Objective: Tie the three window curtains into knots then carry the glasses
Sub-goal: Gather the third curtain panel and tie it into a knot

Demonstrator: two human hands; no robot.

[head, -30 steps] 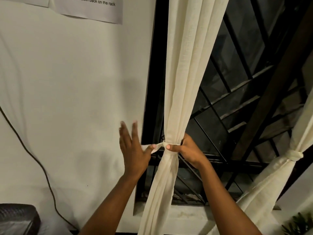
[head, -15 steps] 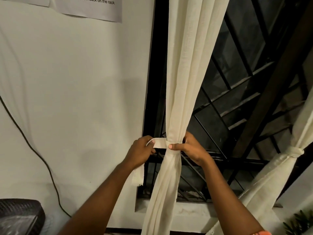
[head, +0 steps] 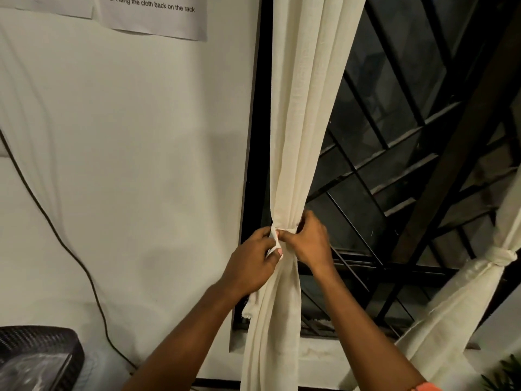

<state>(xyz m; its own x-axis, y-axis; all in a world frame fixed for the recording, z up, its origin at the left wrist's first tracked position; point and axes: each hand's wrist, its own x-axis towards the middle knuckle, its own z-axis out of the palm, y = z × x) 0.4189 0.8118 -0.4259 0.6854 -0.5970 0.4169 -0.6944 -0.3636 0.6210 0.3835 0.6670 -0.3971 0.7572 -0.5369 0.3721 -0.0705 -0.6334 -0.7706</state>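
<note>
We hold the cream curtain (head: 304, 122) bunched narrow at the left edge of the window grille (head: 394, 170). Our left grip (head: 251, 266) is clamped on the cloth strip (head: 275, 240) wound round the bunch, thumb and fingers pinching it at the front. Our right grip (head: 307, 244) is curled round the curtain just beside it, thumb touching the strip. The strip's frayed end hangs below our left wrist. Well to the right, a second curtain (head: 501, 256) hangs already knotted. A dark cable (head: 84, 266) runs down the white wall (head: 141, 165), under a printed sheet (head: 158, 15)
</note>
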